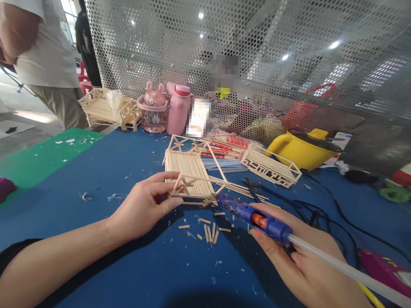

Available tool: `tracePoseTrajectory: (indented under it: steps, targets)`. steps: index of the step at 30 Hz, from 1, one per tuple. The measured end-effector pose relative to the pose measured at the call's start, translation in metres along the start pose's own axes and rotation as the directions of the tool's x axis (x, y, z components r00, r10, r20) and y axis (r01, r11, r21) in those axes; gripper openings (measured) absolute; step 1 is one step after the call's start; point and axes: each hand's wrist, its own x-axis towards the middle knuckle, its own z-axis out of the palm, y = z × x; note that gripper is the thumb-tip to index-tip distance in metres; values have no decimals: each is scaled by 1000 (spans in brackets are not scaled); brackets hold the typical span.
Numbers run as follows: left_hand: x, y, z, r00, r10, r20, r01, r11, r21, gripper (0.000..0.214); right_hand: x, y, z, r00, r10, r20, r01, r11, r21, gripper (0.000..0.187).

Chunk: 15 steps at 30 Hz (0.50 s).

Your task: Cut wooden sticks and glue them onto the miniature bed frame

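Note:
My left hand [154, 197] grips the near corner of a small model bed [190, 169] built from thin wooden sticks, its fingers around the end frame. In my right hand [304, 253] is a blue glue gun [250, 215], with a long translucent glue stick [351, 272] coming out of its back. The gun's nozzle points left and meets, or nearly meets, the near right corner of the stick frame. Short cut sticks [211, 232] lie scattered on the blue tabletop [115, 269] just in front of the model.
Behind stand a pink bottle [179, 108], a rabbit-eared cup [155, 109] and another stick model [105, 108]. To the right are a small stick railing piece [270, 166], pliers [252, 188], black cables [338, 199] and a yellow pot [303, 148]. A person [42, 37] stands at the left.

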Motion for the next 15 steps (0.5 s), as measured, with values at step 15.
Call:
tracePoseTrajectory:
  steps: [15]
  targets:
    - [4, -6, -1, 997, -74, -38, 73, 997, -12, 24, -2, 27, -29, 965, 149, -214, -155, 988, -12, 27]
